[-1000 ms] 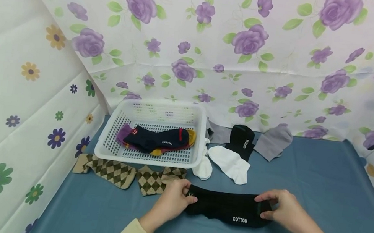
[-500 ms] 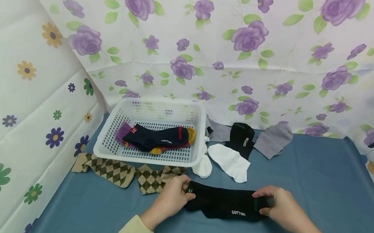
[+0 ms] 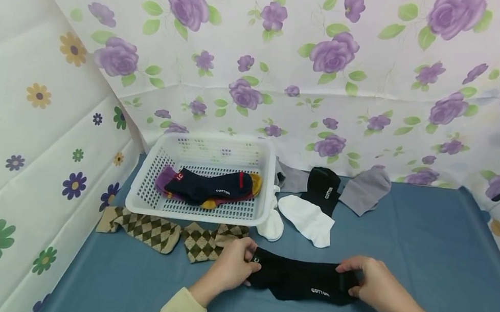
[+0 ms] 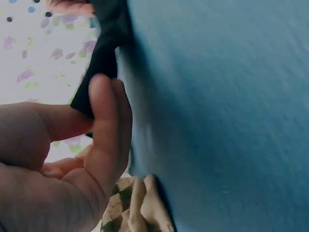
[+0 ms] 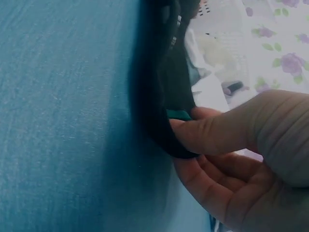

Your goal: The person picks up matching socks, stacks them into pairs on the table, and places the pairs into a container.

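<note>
Stretched sideways above the blue cloth is a black sock (image 3: 298, 277) with white "COTTON" lettering; whether a second sock lies under it I cannot tell. My left hand (image 3: 230, 264) pinches its left end between thumb and fingers, and the left wrist view shows the dark fabric (image 4: 104, 55) held there. At the other end my right hand (image 3: 372, 283) pinches the sock. A green band shows beside the right thumb in the right wrist view, where the sock (image 5: 176, 77) hangs from the fingers (image 5: 200, 186).
Behind the left hand stands a white basket (image 3: 187, 216) holding a navy sock (image 3: 209, 186) and other coloured socks. Argyle socks (image 3: 153, 230) lie before it. To its right are white socks (image 3: 309, 219), another black sock (image 3: 322, 187) and grey socks (image 3: 366, 190), near the floral backdrop (image 3: 284, 103).
Both hands keep their pinch on the black sock, which shifts only slightly. The right hand is a little further left than a second ago. The basket and other socks stay put.
</note>
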Demonstrator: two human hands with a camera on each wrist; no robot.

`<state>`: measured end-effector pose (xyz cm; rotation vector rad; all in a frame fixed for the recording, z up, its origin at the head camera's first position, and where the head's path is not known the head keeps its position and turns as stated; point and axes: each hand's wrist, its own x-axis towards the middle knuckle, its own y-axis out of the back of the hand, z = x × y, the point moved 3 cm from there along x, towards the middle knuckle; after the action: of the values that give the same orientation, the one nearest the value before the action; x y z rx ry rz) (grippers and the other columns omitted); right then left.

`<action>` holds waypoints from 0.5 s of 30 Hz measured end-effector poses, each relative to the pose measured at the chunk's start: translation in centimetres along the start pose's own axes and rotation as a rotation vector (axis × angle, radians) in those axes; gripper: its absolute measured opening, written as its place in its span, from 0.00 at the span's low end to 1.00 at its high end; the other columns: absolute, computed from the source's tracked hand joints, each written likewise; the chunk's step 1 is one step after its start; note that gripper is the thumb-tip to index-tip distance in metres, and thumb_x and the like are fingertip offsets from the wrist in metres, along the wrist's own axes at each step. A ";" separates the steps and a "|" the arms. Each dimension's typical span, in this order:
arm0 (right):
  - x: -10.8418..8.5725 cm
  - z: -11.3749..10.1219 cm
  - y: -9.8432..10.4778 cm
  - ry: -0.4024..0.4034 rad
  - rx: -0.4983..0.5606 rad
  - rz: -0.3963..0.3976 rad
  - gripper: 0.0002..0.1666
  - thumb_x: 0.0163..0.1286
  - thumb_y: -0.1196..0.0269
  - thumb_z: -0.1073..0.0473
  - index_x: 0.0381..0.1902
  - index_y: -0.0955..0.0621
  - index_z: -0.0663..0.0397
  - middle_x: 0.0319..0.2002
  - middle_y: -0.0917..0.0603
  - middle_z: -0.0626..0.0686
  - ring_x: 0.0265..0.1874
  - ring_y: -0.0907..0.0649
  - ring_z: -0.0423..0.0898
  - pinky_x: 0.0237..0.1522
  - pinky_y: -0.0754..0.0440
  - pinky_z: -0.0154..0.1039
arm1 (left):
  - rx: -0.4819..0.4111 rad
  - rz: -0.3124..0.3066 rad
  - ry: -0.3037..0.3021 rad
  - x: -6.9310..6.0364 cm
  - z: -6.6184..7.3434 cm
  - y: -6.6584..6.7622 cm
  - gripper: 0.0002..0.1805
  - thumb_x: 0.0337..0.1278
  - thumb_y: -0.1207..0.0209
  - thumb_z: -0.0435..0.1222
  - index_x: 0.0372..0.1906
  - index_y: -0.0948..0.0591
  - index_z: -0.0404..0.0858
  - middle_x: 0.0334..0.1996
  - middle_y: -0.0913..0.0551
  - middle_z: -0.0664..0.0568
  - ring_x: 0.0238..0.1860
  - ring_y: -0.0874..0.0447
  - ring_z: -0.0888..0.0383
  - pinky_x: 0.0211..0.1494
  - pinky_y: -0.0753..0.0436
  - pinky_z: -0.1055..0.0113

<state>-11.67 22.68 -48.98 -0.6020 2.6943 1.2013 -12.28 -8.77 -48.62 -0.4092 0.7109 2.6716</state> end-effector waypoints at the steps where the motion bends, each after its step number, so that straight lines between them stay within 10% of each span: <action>1: 0.0 0.0 0.0 0.011 0.008 -0.018 0.27 0.42 0.30 0.76 0.40 0.16 0.46 0.48 0.18 0.53 0.35 0.20 0.44 0.25 0.24 0.32 | -0.046 -0.025 0.016 -0.1 0.0 0.1 0.20 0.52 0.37 0.29 0.52 0.26 0.31 0.27 0.28 0.46 0.18 0.21 0.52 0.22 0.18 0.61; 5: -0.1 0.0 0.1 0.050 0.019 -0.049 0.27 0.43 0.31 0.76 0.42 0.17 0.47 0.49 0.18 0.54 0.36 0.19 0.45 0.25 0.23 0.32 | -0.079 -0.042 0.036 -0.2 0.2 0.4 0.20 0.50 0.36 0.27 0.50 0.26 0.30 0.24 0.28 0.45 0.18 0.20 0.50 0.23 0.17 0.58; 11: 0.0 -0.1 -0.4 0.039 -0.026 0.005 0.29 0.44 0.32 0.76 0.43 0.17 0.45 0.49 0.18 0.51 0.18 0.27 0.37 0.23 0.28 0.31 | 0.289 0.126 -0.040 -0.2 0.6 0.3 0.18 0.50 0.34 0.34 0.47 0.23 0.37 0.25 0.25 0.53 0.22 0.27 0.60 0.23 0.27 0.67; 15: 0.0 -0.2 -0.5 0.046 -0.094 0.079 0.27 0.44 0.29 0.73 0.41 0.17 0.43 0.47 0.18 0.47 0.27 0.23 0.38 0.26 0.25 0.31 | 0.499 0.235 -0.154 -0.8 1.3 -0.1 0.15 0.50 0.34 0.35 0.45 0.22 0.39 0.27 0.22 0.54 0.24 0.26 0.63 0.24 0.28 0.71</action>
<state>-11.50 22.26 -49.18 -0.5465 2.7363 1.3568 -11.80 -8.21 -47.28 0.0128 1.3970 2.5629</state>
